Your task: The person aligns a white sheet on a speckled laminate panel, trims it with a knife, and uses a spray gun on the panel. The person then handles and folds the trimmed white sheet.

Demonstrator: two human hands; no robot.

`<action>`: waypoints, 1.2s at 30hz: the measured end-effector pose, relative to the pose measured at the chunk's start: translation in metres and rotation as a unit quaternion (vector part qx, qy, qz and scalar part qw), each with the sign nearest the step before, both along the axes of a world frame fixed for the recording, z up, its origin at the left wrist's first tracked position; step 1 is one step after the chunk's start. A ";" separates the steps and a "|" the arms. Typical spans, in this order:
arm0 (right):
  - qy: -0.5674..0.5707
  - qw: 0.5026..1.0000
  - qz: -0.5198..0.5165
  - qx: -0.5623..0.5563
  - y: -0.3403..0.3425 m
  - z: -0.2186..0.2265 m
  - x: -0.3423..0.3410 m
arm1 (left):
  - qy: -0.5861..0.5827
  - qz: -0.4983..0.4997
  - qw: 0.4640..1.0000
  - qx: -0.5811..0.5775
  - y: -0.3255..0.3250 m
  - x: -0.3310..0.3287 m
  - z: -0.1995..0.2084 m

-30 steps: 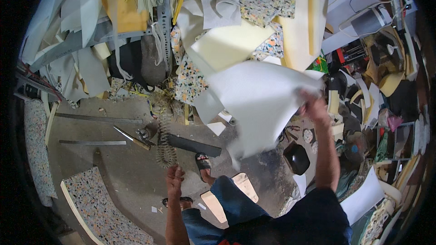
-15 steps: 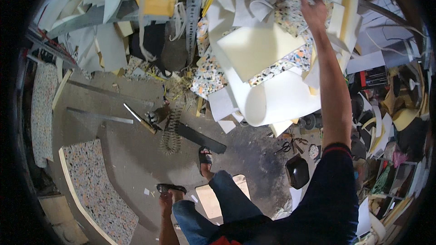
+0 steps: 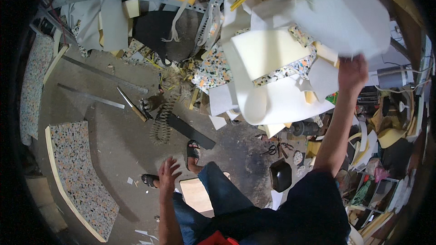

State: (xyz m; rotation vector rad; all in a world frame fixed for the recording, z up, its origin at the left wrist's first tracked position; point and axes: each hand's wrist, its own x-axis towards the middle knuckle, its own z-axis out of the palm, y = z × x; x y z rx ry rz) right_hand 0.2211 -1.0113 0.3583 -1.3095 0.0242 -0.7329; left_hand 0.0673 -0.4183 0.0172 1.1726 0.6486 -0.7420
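Note:
My right hand (image 3: pixel 353 76), arm stretched far out at upper right, is closed on the near edge of a thin white foam sheet (image 3: pixel 347 20). The sheet is smeared by motion and tilts up over the foam pile. Below and left of it lies a cream foam slab (image 3: pixel 268 54) on multicoloured speckled foam (image 3: pixel 213 70) and a large folded white foam sheet (image 3: pixel 290 106). Low over my left knee, my left hand (image 3: pixel 168 175) hangs with its fingers apart and holds nothing.
A curved speckled foam panel (image 3: pixel 79 172) stands at left on the floor. Around the middle lie a knife (image 3: pixel 131 104), a coil spring (image 3: pixel 163 124), a dark flat bar (image 3: pixel 190 131), scissors (image 3: pixel 272 149) and a black rounded object (image 3: pixel 280 175). Cluttered scraps (image 3: pixel 390 133) fill the right side.
My right hand has moved right and nearer, pulling the white foam sheet up off the pile. My left hand has risen from beside my foot to above my knee, fingers spreading.

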 end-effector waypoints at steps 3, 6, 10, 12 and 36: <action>0.078 0.989 -0.080 0.094 0.037 -0.064 -0.075 | -0.026 -0.013 0.990 -0.141 -0.068 0.061 0.023; 0.259 0.918 -0.253 0.160 0.068 -0.138 -0.123 | -0.085 -0.060 0.963 -0.248 -0.135 0.115 0.047; 0.320 0.891 -0.256 0.197 0.106 -0.197 -0.150 | -0.137 -0.122 0.952 -0.245 -0.211 0.152 0.075; 0.330 0.886 -0.252 0.207 0.121 -0.206 -0.157 | -0.099 -0.124 0.956 -0.248 -0.240 0.160 0.082; 0.262 0.934 -0.127 0.209 0.192 -0.180 -0.150 | -0.082 0.204 0.930 -0.294 -0.104 0.143 0.053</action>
